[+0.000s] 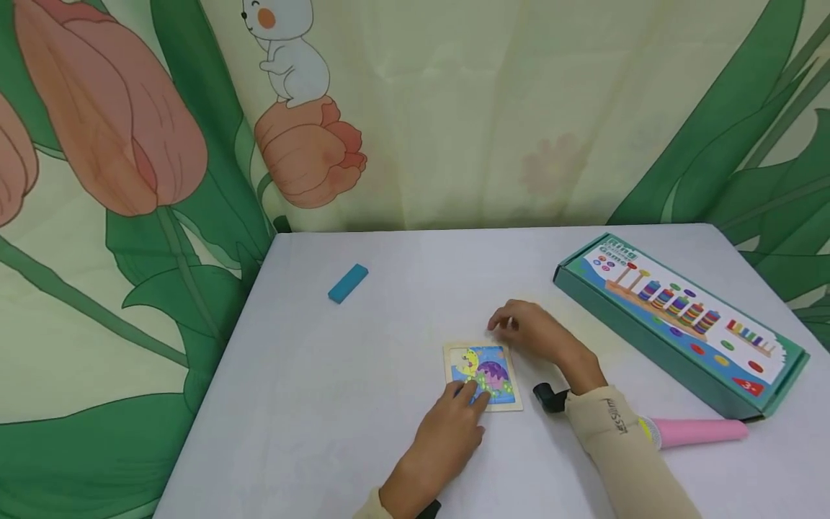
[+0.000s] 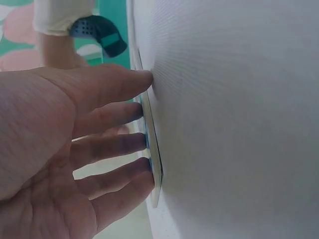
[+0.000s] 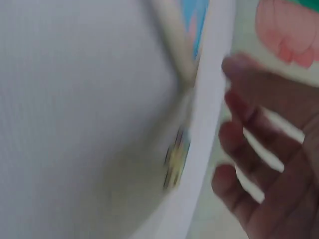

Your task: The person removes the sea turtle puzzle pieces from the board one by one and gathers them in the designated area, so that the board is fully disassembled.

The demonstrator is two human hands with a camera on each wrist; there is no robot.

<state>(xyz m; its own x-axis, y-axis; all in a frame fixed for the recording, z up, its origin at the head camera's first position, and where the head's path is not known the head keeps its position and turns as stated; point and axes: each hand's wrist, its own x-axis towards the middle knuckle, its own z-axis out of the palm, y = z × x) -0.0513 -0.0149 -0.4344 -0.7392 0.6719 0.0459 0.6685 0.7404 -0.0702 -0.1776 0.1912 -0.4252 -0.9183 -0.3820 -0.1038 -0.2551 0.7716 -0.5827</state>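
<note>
A small square picture board with a pale wooden frame lies flat on the white table; its picture has a yellow and purple animal on blue. My left hand rests its fingertips on the board's near edge. In the left wrist view, that left hand has its fingers fairly straight against the thin board. By the board's far right corner, my right hand hovers with loosely bent fingers. The right wrist view, blurred, shows no object in the right hand; a small yellowish thing there is too blurred to identify.
A blue rectangular block lies at the table's back left. On the right sits a long green game box with a colourful lid. A pink microphone-shaped thing lies in front of it, partly behind the right sleeve. A printed curtain hangs behind.
</note>
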